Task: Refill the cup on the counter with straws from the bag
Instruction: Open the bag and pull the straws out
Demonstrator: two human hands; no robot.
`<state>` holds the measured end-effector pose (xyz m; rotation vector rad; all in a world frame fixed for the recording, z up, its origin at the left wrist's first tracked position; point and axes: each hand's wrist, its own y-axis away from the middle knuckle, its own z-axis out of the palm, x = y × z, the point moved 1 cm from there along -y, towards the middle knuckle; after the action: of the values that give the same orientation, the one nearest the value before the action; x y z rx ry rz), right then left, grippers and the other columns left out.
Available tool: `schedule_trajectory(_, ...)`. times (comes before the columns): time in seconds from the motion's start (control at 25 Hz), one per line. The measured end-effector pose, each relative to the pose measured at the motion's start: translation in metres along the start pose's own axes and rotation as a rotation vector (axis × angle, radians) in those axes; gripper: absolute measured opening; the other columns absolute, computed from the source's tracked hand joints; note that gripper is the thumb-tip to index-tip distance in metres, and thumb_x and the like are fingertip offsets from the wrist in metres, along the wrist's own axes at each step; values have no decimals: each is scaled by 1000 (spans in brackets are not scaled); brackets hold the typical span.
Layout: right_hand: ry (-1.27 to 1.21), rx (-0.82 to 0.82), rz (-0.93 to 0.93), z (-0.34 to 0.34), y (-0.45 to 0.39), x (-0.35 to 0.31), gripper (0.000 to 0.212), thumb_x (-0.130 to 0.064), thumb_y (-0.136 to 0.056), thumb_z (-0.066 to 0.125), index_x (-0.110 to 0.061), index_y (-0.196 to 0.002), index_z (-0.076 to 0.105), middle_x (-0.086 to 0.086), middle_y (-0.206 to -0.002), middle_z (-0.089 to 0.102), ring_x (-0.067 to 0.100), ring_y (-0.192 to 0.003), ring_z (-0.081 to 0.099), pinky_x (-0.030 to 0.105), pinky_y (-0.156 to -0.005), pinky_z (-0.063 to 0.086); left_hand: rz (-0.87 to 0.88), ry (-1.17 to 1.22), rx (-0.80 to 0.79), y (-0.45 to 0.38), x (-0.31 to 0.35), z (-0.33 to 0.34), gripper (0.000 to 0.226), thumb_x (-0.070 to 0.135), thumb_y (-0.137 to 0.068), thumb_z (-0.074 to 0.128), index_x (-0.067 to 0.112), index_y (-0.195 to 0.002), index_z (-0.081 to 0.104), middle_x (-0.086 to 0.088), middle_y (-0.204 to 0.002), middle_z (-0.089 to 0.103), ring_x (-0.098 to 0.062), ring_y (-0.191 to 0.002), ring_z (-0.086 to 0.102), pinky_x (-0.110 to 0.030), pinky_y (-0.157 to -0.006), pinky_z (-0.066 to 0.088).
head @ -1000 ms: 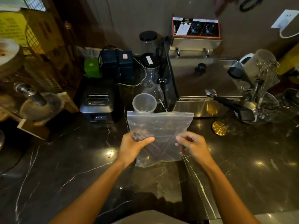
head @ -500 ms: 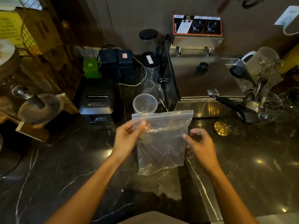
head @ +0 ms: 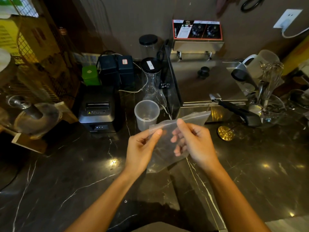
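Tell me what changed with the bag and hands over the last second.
Both hands slid from the bag's lower half up to its top edge. The left hand and right hand now pinch the top near the middle, and the bag has tipped, its far corner swinging toward the fryer. The cup stayed put, with no straws in it.

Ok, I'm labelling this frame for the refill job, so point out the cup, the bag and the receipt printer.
cup point(head: 139, 113): head view, on its near outer wall.
bag point(head: 167, 149): head view, on the clear film between the hands.
receipt printer point(head: 97, 113): head view, on its sloped top.
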<state>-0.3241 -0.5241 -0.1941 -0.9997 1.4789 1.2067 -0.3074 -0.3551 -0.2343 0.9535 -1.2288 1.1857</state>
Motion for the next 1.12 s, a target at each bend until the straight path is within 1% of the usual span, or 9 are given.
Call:
schedule_trajectory(0.12, -69, 23, 25, 9, -1, -8, 47, -37, -104, 58, 4, -85, 70, 14, -70, 70, 22, -44, 59, 29, -43, 52, 48, 10, -92, 5, 1, 9, 31, 6, -98, 60, 12, -127, 71, 4, -126, 76, -15, -124, 69, -34, -107, 54)
schedule_trajectory(0.2, -80, 32, 97, 9, 0, -9, 40, -32, -105, 60, 1, -85, 71, 12, -69, 70, 21, -46, 58, 28, -44, 52, 29, 10, -115, 5, -1, 8, 32, 10, -97, 62, 14, -128, 70, 3, -127, 75, -16, -125, 68, -39, -109, 52)
schedule_trajectory(0.32, -57, 8, 187, 8, 4, -6, 29, -20, -104, 59, 3, -92, 73, 10, -70, 71, 21, -50, 58, 27, -44, 53, -30, 4, -127, 9, 1, 2, 32, 20, -92, 67, 22, -124, 72, 5, -122, 78, -15, -120, 71, -37, -105, 55)
schedule_trajectory(0.48, -10, -54, 211, 5, 8, -2, 28, -14, -103, 58, 6, -93, 75, 9, -72, 72, 21, -51, 56, 26, -45, 51, -54, 5, -210, 13, 7, -4, 30, 29, -99, 64, 13, -122, 74, 2, -115, 80, -16, -115, 73, -25, -96, 56)
schedule_trajectory(0.64, 73, -120, 168, 1, 10, 1, 34, -17, -105, 59, 11, -88, 67, 11, -64, 59, 16, -45, 49, 25, -43, 43, -98, -62, -242, 10, 9, -6, 25, 32, -94, 66, 18, -107, 81, -2, -101, 80, -19, -103, 75, -30, -92, 57)
schedule_trajectory(0.76, 132, -112, 139, 4, 10, 7, 34, -21, -103, 63, -2, -75, 65, 6, -55, 53, 13, -42, 46, 24, -44, 40, -101, -121, -283, 9, 8, -5, 24, 32, -90, 68, 20, -104, 83, -6, -96, 79, -22, -98, 75, -34, -91, 59)
schedule_trajectory(0.84, 130, -106, 128, 6, 9, 12, 34, -22, -102, 64, -3, -74, 65, 7, -53, 50, 11, -40, 44, 24, -46, 41, -140, -81, -299, 10, 5, -5, 22, 29, -90, 69, 21, -104, 83, -10, -99, 81, -28, -100, 76, -39, -94, 60)
schedule_trajectory(0.96, 86, -150, 126, 6, 9, 18, 37, -26, -102, 66, 0, -76, 64, 11, -54, 49, 12, -42, 44, 23, -49, 43, -214, -28, -295, 12, 2, -7, 24, 25, -91, 68, 13, -107, 82, -21, -98, 79, -42, -99, 74, -44, -93, 59)
schedule_trajectory(1.12, -41, -252, 119, 4, 12, 26, 38, -32, -100, 64, -3, -75, 62, 10, -54, 51, 14, -46, 48, 21, -53, 47, -294, 15, -318, 13, -1, -13, 24, 15, -97, 65, 1, -112, 78, -17, -102, 81, -36, -99, 76, -38, -92, 60)
